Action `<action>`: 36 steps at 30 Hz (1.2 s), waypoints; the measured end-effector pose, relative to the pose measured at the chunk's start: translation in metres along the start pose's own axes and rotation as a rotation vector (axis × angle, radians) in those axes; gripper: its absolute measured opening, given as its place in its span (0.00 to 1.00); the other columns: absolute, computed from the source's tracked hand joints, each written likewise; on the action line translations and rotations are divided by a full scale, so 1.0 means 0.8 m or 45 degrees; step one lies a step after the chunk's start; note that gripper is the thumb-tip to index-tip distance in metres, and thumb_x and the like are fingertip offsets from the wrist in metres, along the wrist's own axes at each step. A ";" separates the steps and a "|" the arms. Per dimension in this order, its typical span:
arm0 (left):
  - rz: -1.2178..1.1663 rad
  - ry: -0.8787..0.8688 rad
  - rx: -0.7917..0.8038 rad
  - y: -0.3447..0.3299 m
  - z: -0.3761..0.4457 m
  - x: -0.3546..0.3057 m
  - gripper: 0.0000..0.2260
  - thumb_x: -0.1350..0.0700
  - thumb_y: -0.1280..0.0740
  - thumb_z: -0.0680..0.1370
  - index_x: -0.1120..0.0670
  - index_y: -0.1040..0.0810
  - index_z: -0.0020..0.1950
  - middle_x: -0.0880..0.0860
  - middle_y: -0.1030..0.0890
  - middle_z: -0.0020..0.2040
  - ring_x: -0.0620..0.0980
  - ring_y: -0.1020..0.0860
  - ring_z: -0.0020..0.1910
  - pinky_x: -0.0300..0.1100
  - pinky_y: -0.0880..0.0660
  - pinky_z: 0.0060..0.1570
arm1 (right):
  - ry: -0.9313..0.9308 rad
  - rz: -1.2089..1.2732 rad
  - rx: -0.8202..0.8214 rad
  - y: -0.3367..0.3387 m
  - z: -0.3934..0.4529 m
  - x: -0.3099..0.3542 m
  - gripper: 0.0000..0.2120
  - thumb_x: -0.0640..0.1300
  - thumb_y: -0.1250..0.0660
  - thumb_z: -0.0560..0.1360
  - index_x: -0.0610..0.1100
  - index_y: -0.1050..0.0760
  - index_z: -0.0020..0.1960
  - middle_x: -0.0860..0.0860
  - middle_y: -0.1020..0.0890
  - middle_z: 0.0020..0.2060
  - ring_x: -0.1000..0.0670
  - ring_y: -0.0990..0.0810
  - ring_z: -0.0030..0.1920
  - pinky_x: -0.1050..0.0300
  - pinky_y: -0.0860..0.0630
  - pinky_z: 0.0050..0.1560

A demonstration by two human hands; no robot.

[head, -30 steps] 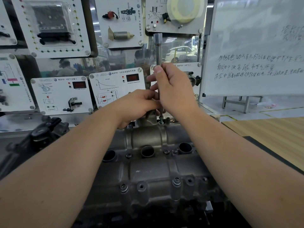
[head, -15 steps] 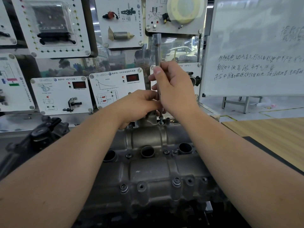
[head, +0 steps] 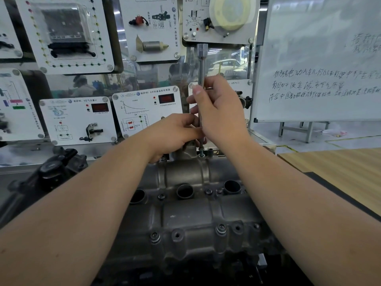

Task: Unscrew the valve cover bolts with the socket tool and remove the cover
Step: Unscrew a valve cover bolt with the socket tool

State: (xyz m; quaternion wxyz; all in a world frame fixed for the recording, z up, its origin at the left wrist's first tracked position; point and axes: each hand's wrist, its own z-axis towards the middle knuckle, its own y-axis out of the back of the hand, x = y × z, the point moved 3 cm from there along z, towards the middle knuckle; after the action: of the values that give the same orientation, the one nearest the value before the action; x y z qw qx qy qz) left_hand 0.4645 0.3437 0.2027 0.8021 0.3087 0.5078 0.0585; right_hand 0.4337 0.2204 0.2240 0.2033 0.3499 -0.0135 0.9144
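A grey metal valve cover (head: pixel 185 215) lies lengthwise before me, with three round openings and several bolts along its near edge. A long steel socket tool (head: pixel 201 65) stands upright at the cover's far end, its tip on a bolt (head: pixel 201 150). My right hand (head: pixel 218 112) grips the shaft at its middle, thumb pointing up. My left hand (head: pixel 175 135) pinches the shaft lower down, just above the bolt. The tool's lower shaft is mostly hidden by both hands.
White training panels (head: pixel 78 118) with sensors and displays stand upright behind the engine. A whiteboard (head: pixel 317 58) with handwriting stands at the right. A wooden tabletop (head: pixel 338 170) lies to the right, and a black engine part (head: pixel 55 168) sits at the left.
My right hand has shifted slightly up the shaft and turned a little on it. The tool stays upright on the same bolt, and my left hand stays in place.
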 end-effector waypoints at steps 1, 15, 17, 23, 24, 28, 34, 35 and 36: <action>-0.008 0.009 0.006 0.000 0.000 0.000 0.10 0.56 0.31 0.82 0.60 0.18 0.58 0.56 0.13 0.52 0.59 0.19 0.61 0.54 0.25 0.65 | 0.008 -0.047 0.002 0.000 0.000 0.001 0.04 0.48 0.37 0.84 0.50 0.25 0.54 0.59 0.16 0.39 0.58 0.18 0.38 0.51 0.19 0.44; 0.013 -0.016 0.012 -0.001 0.001 0.002 0.11 0.57 0.29 0.80 0.61 0.18 0.60 0.58 0.13 0.53 0.61 0.19 0.61 0.60 0.27 0.69 | 0.034 0.014 -0.025 0.001 -0.001 0.001 0.04 0.49 0.35 0.82 0.56 0.28 0.49 0.57 0.15 0.39 0.57 0.17 0.37 0.50 0.18 0.42; 0.007 -0.004 0.013 0.000 0.002 0.003 0.08 0.57 0.30 0.80 0.60 0.17 0.56 0.57 0.13 0.51 0.56 0.16 0.56 0.51 0.23 0.63 | 0.050 -0.042 -0.026 0.000 0.000 0.001 0.06 0.49 0.37 0.83 0.50 0.24 0.51 0.59 0.16 0.39 0.58 0.18 0.37 0.53 0.19 0.44; -0.005 -0.018 0.021 0.001 0.002 0.002 0.07 0.60 0.30 0.81 0.60 0.16 0.56 0.57 0.13 0.51 0.58 0.17 0.58 0.55 0.24 0.66 | 0.058 -0.105 -0.031 -0.001 0.001 0.002 0.13 0.49 0.41 0.85 0.49 0.25 0.44 0.57 0.17 0.39 0.56 0.20 0.37 0.56 0.22 0.41; -0.004 -0.021 0.016 0.001 0.002 0.002 0.07 0.60 0.30 0.80 0.60 0.17 0.57 0.57 0.13 0.51 0.58 0.17 0.58 0.58 0.25 0.67 | 0.054 -0.095 -0.029 -0.001 0.001 0.001 0.12 0.50 0.40 0.84 0.48 0.25 0.44 0.55 0.16 0.39 0.53 0.19 0.39 0.52 0.21 0.43; -0.002 -0.023 0.011 0.000 0.002 0.002 0.10 0.59 0.29 0.80 0.61 0.18 0.60 0.58 0.13 0.53 0.60 0.18 0.60 0.61 0.27 0.68 | 0.039 -0.013 -0.021 -0.001 0.001 -0.002 0.04 0.52 0.35 0.82 0.56 0.30 0.53 0.55 0.14 0.42 0.56 0.17 0.42 0.49 0.18 0.47; -0.063 -0.013 0.010 0.000 0.004 0.004 0.08 0.59 0.31 0.82 0.62 0.17 0.57 0.59 0.13 0.52 0.58 0.18 0.58 0.47 0.22 0.61 | 0.057 -0.060 -0.058 -0.001 0.003 -0.001 0.07 0.48 0.39 0.84 0.58 0.27 0.48 0.60 0.17 0.39 0.59 0.19 0.38 0.54 0.20 0.41; -0.059 -0.022 0.009 0.000 0.004 0.004 0.07 0.59 0.32 0.82 0.62 0.17 0.56 0.59 0.14 0.52 0.58 0.18 0.58 0.47 0.22 0.61 | 0.050 -0.061 -0.058 -0.001 0.003 -0.001 0.07 0.48 0.40 0.84 0.56 0.26 0.49 0.60 0.17 0.39 0.60 0.19 0.38 0.54 0.21 0.41; -0.052 -0.030 0.005 0.001 0.004 0.005 0.07 0.59 0.31 0.82 0.61 0.17 0.57 0.59 0.13 0.52 0.59 0.18 0.58 0.49 0.22 0.62 | 0.044 -0.058 -0.054 -0.001 0.003 0.000 0.07 0.48 0.40 0.84 0.55 0.26 0.50 0.59 0.17 0.39 0.60 0.19 0.37 0.54 0.20 0.41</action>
State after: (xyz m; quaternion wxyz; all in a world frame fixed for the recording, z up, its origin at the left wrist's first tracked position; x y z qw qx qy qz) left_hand 0.4692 0.3444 0.2009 0.8084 0.3005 0.5047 0.0377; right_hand 0.4356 0.2207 0.2257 0.2318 0.3301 -0.0215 0.9148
